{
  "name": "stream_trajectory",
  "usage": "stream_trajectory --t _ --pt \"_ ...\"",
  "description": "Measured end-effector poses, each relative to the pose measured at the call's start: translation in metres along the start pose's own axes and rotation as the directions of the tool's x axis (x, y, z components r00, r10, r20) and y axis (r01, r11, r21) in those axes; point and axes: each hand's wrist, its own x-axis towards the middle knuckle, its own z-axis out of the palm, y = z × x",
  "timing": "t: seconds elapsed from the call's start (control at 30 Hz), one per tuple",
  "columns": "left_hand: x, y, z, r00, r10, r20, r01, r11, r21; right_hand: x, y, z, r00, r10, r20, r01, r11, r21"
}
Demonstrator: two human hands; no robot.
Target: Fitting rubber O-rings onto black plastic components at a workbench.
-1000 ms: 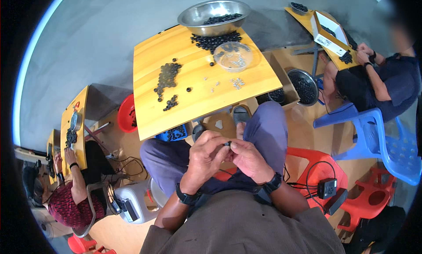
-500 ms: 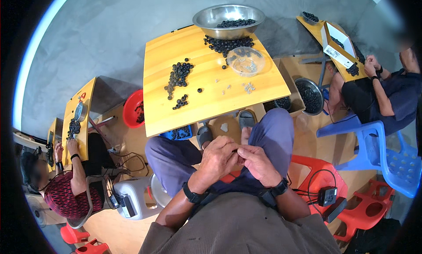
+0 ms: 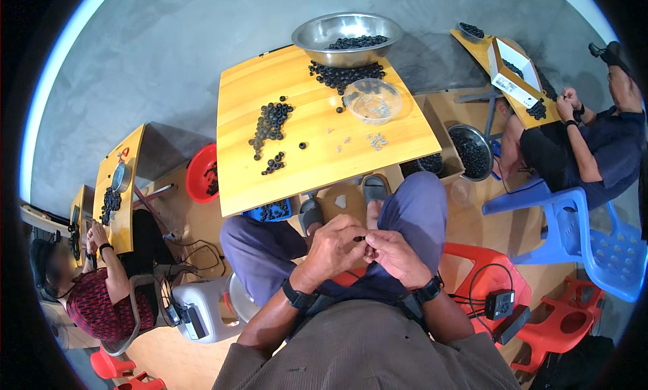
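Observation:
Above my lap, my left hand (image 3: 333, 249) and my right hand (image 3: 397, 256) meet at the fingertips, both closed. Pinched between them is a small black piece (image 3: 360, 239), mostly covered by the fingers. On the wooden table (image 3: 317, 147) beyond my knees lies a loose group of small black ring-like pieces (image 3: 271, 122). Tiny clear bits (image 3: 376, 141) are scattered near the table's right front, beside a clear plastic bowl (image 3: 372, 101) holding more of them. A steel basin (image 3: 347, 40) at the back contains black pieces, with a heap (image 3: 345, 76) in front of it.
Under the table sit a blue tray (image 3: 271, 210) and a steel pot (image 3: 470, 151) of black pieces. A red basin (image 3: 202, 174) stands left. Co-workers sit at side tables left and right. A blue chair (image 3: 574, 221), a red stool (image 3: 472, 265) and cables are at my right.
My fingers have shifted slightly, and the black piece now shows more plainly between the fingertips. The view has moved a little. The left co-worker's hands have drawn together.

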Motion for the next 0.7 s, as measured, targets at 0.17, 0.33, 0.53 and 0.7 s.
stream_trajectory --t 0.17,0.33,0.53,0.7 --pt "0.013 0.000 0.010 0.981 -0.187 -0.044 0.175 0.966 -0.191 0.004 0.000 -0.005 0.999 -0.029 -0.038 0.030 0.999 0.023" --pt "0.018 -0.002 0.017 0.942 -0.320 0.102 0.314 0.947 0.064 0.015 0.011 0.000 0.996 -0.081 -0.044 0.075 0.989 -0.128" --pt "0.011 -0.018 0.030 0.961 -0.271 0.059 0.268 0.962 0.061 0.016 0.017 -0.001 0.993 -0.105 -0.054 0.095 0.982 -0.163" --pt "0.022 -0.004 0.029 0.889 -0.422 0.179 0.454 0.865 -0.215 0.010 0.012 -0.005 0.986 -0.167 -0.013 0.159 0.962 -0.223"
